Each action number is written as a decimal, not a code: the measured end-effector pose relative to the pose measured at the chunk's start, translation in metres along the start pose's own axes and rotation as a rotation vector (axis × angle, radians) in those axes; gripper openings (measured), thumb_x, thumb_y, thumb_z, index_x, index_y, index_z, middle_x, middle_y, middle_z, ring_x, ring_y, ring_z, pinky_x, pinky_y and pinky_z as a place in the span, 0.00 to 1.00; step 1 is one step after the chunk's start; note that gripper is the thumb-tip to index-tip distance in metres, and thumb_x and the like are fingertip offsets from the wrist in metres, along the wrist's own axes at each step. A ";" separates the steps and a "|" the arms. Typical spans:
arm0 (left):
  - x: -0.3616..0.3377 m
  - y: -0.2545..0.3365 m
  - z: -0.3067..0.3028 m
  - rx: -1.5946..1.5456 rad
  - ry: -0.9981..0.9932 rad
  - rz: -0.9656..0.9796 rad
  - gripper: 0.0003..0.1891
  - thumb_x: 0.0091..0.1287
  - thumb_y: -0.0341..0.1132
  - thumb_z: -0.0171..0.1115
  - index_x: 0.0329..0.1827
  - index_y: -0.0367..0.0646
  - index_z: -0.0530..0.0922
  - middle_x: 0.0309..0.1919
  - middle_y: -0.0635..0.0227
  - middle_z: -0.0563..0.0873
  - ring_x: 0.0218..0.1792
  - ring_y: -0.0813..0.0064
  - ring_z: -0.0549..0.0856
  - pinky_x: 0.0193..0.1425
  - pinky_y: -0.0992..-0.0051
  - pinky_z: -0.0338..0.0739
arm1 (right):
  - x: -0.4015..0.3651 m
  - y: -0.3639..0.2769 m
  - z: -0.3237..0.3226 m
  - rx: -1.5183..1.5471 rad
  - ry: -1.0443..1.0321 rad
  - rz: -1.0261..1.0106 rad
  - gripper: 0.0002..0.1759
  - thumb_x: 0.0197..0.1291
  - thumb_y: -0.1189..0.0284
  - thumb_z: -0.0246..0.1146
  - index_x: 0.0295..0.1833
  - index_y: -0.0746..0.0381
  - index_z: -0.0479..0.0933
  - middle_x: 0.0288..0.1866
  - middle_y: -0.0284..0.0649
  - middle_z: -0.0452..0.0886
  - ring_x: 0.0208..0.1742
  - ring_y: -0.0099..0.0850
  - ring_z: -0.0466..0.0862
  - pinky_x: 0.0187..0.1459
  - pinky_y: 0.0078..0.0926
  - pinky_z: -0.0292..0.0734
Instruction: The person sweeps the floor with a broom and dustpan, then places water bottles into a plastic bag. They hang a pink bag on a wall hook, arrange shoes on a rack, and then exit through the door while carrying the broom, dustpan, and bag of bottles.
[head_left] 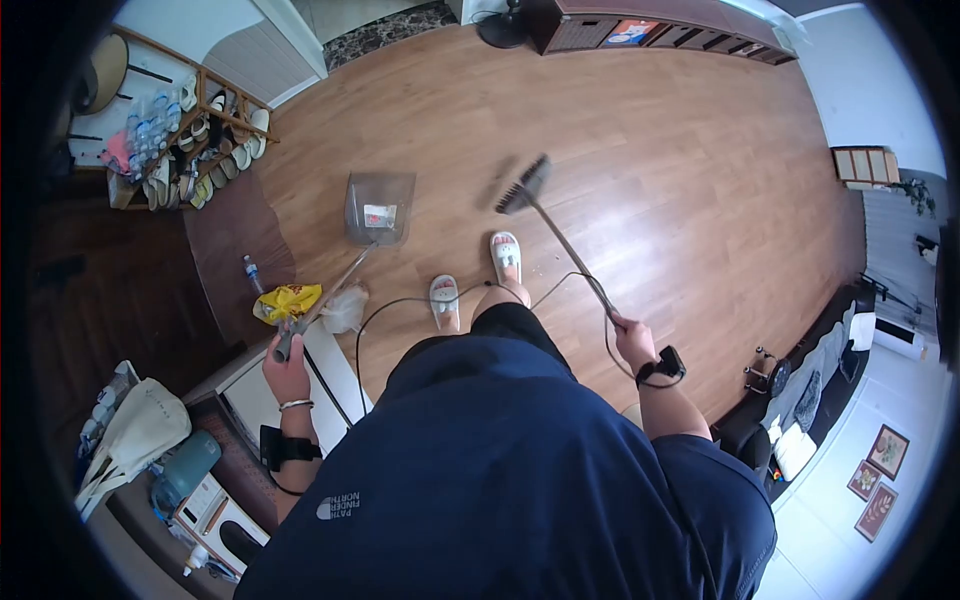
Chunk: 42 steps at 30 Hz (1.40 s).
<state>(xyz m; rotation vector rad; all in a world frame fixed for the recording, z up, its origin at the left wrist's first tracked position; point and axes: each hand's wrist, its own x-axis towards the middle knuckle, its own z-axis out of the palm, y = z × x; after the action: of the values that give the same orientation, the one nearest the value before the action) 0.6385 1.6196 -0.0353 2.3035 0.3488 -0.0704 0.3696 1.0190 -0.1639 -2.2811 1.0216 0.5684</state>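
My left hand (287, 372) is closed round the grip of a long-handled dustpan (380, 190). Its grey see-through pan, with a white label inside, lies on the wooden floor ahead of my feet. In my right hand (635, 343) is the pole of a broom (527, 187), fingers wrapped near its upper end. The broom's dark head is tilted, bristles toward the left, to the right of the dustpan. Small light crumbs (540, 268) lie on the floor between my right slipper (506, 255) and the broom pole. A dark cable loops across my legs between both wrists.
A shoe rack (205, 140) full of shoes stands at the left. Near my left hand lie a yellow bag (288, 302), a clear plastic bag (344, 308) and a water bottle (252, 272). A low cabinet (660, 32) lines the far wall; a dark sofa (800, 400) is at the right.
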 end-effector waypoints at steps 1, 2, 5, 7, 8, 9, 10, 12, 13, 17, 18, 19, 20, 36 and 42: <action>0.000 0.006 0.001 0.006 0.003 -0.001 0.18 0.70 0.34 0.67 0.56 0.28 0.82 0.44 0.60 0.90 0.46 0.75 0.86 0.55 0.73 0.78 | 0.022 -0.014 0.001 0.017 0.010 -0.133 0.17 0.67 0.69 0.60 0.58 0.48 0.87 0.44 0.57 0.86 0.48 0.53 0.87 0.51 0.45 0.83; 0.000 0.014 0.002 0.007 0.020 0.020 0.17 0.71 0.33 0.67 0.57 0.29 0.82 0.44 0.60 0.90 0.46 0.75 0.86 0.55 0.73 0.78 | 0.052 -0.033 0.004 -0.034 -0.014 -0.185 0.19 0.67 0.69 0.59 0.60 0.45 0.86 0.44 0.56 0.86 0.48 0.53 0.87 0.51 0.45 0.83; -0.002 0.034 0.007 0.063 0.024 0.002 0.16 0.72 0.33 0.66 0.57 0.30 0.83 0.46 0.60 0.90 0.48 0.75 0.86 0.57 0.74 0.78 | 0.142 -0.128 -0.001 -0.147 -0.121 -0.277 0.21 0.67 0.71 0.58 0.62 0.42 0.84 0.45 0.55 0.86 0.46 0.51 0.88 0.49 0.44 0.83; -0.010 0.045 0.012 0.118 0.013 -0.039 0.16 0.72 0.32 0.65 0.57 0.30 0.83 0.47 0.61 0.90 0.48 0.75 0.86 0.57 0.74 0.78 | 0.195 -0.184 0.012 -0.199 -0.179 -0.430 0.21 0.68 0.69 0.59 0.64 0.39 0.83 0.47 0.51 0.88 0.48 0.49 0.87 0.51 0.44 0.82; -0.016 0.050 0.014 0.044 0.052 -0.062 0.16 0.72 0.32 0.65 0.57 0.30 0.83 0.47 0.61 0.90 0.48 0.75 0.86 0.57 0.75 0.78 | 0.216 -0.220 0.012 -0.237 -0.219 -0.483 0.22 0.68 0.69 0.60 0.65 0.38 0.82 0.48 0.50 0.88 0.49 0.48 0.88 0.51 0.44 0.83; -0.019 0.056 0.017 -0.027 0.085 -0.082 0.15 0.73 0.32 0.65 0.57 0.29 0.83 0.47 0.61 0.90 0.49 0.75 0.86 0.57 0.75 0.78 | 0.244 -0.243 0.025 -0.265 -0.223 -0.508 0.21 0.68 0.69 0.59 0.64 0.38 0.83 0.48 0.49 0.88 0.49 0.48 0.88 0.50 0.44 0.83; -0.020 0.064 0.019 -0.021 0.082 -0.078 0.15 0.73 0.32 0.65 0.57 0.29 0.83 0.47 0.61 0.90 0.49 0.75 0.86 0.57 0.75 0.78 | 0.272 -0.263 0.038 -0.293 -0.224 -0.533 0.20 0.69 0.68 0.59 0.63 0.38 0.83 0.48 0.49 0.88 0.49 0.47 0.88 0.50 0.44 0.83; -0.020 0.076 0.023 0.033 0.112 -0.142 0.15 0.73 0.31 0.64 0.56 0.28 0.82 0.48 0.60 0.90 0.49 0.74 0.87 0.58 0.75 0.78 | 0.309 -0.302 0.041 -0.491 -0.227 -0.586 0.19 0.68 0.69 0.58 0.60 0.39 0.85 0.49 0.45 0.88 0.51 0.46 0.89 0.50 0.43 0.84; -0.019 0.081 0.026 0.055 0.124 -0.168 0.15 0.73 0.31 0.64 0.56 0.28 0.83 0.48 0.59 0.90 0.50 0.73 0.87 0.58 0.74 0.78 | 0.333 -0.304 0.043 -0.484 -0.229 -0.584 0.19 0.68 0.69 0.58 0.60 0.39 0.85 0.49 0.45 0.88 0.51 0.46 0.89 0.50 0.43 0.84; -0.015 0.108 0.049 0.117 0.145 -0.162 0.14 0.73 0.31 0.64 0.55 0.28 0.83 0.47 0.59 0.91 0.49 0.73 0.88 0.58 0.73 0.78 | 0.411 -0.293 0.035 -0.676 -0.137 -0.500 0.18 0.69 0.68 0.58 0.59 0.41 0.85 0.52 0.39 0.89 0.52 0.42 0.90 0.52 0.39 0.84; -0.014 0.113 0.048 0.123 0.143 -0.158 0.14 0.73 0.31 0.64 0.55 0.28 0.83 0.47 0.59 0.91 0.49 0.73 0.88 0.58 0.73 0.78 | 0.413 -0.289 0.015 -0.673 -0.149 -0.427 0.17 0.69 0.67 0.58 0.59 0.42 0.85 0.52 0.38 0.89 0.52 0.42 0.90 0.53 0.38 0.84; -0.014 0.117 0.047 0.110 0.143 -0.162 0.15 0.73 0.32 0.64 0.55 0.28 0.83 0.47 0.59 0.91 0.49 0.73 0.88 0.58 0.73 0.78 | 0.405 -0.285 -0.011 -0.623 -0.156 -0.374 0.17 0.70 0.66 0.58 0.60 0.41 0.85 0.53 0.38 0.89 0.53 0.41 0.90 0.52 0.38 0.84; -0.009 0.121 0.050 0.089 0.135 -0.162 0.15 0.73 0.32 0.64 0.55 0.28 0.83 0.47 0.59 0.91 0.49 0.72 0.87 0.58 0.73 0.78 | 0.399 -0.275 -0.038 -0.577 -0.155 -0.310 0.16 0.71 0.65 0.58 0.60 0.41 0.85 0.53 0.38 0.89 0.54 0.41 0.89 0.52 0.39 0.84; 0.095 0.177 0.103 0.058 -0.156 0.244 0.15 0.72 0.34 0.66 0.51 0.28 0.84 0.40 0.66 0.90 0.40 0.79 0.85 0.48 0.75 0.78 | 0.277 -0.039 -0.011 0.319 0.046 0.661 0.21 0.69 0.54 0.67 0.46 0.63 0.85 0.39 0.47 0.89 0.41 0.40 0.88 0.41 0.42 0.81; 0.116 0.175 0.112 0.044 -0.308 0.432 0.14 0.72 0.32 0.65 0.53 0.28 0.84 0.45 0.61 0.91 0.45 0.76 0.87 0.54 0.73 0.79 | 0.150 -0.002 0.093 0.611 0.050 0.908 0.17 0.70 0.58 0.64 0.50 0.60 0.86 0.46 0.53 0.89 0.52 0.47 0.89 0.49 0.44 0.82</action>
<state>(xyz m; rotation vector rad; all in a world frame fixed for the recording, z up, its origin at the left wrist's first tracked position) 0.8041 1.4511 -0.0069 2.3154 -0.3096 -0.2132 0.4510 1.0008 -0.3199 -1.2340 1.9388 0.4403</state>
